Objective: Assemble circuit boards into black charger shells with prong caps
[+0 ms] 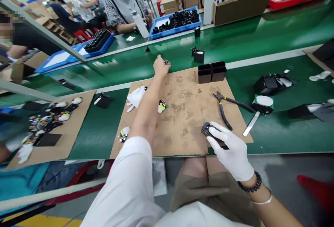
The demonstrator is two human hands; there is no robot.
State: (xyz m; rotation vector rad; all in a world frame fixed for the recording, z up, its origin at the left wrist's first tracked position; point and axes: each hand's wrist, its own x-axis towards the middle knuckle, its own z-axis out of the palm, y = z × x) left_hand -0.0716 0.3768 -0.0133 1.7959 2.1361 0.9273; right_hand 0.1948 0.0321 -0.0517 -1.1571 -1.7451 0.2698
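Note:
My bare left hand (161,67) is stretched far forward over the green work surface, fingers closed on a small circuit board (167,62) with coloured parts. In a white glove, my right hand (233,150) grips a black plastic case (206,128) low over the cardboard mat (180,115). Diagonal cutting pliers (221,105) with dark handles lie ahead of that hand. Beside my left forearm are a loose white glove (136,97) and another circuit board (162,106). Black open boxes (211,72) stand at the mat's far edge.
On the left, a second cardboard sheet (75,129) carries a pile of circuit boards (49,115). A metal strip (251,124) and black units (271,83) lie at right. Blue trays (174,28), a white bottle (208,6) and several people are across the green line.

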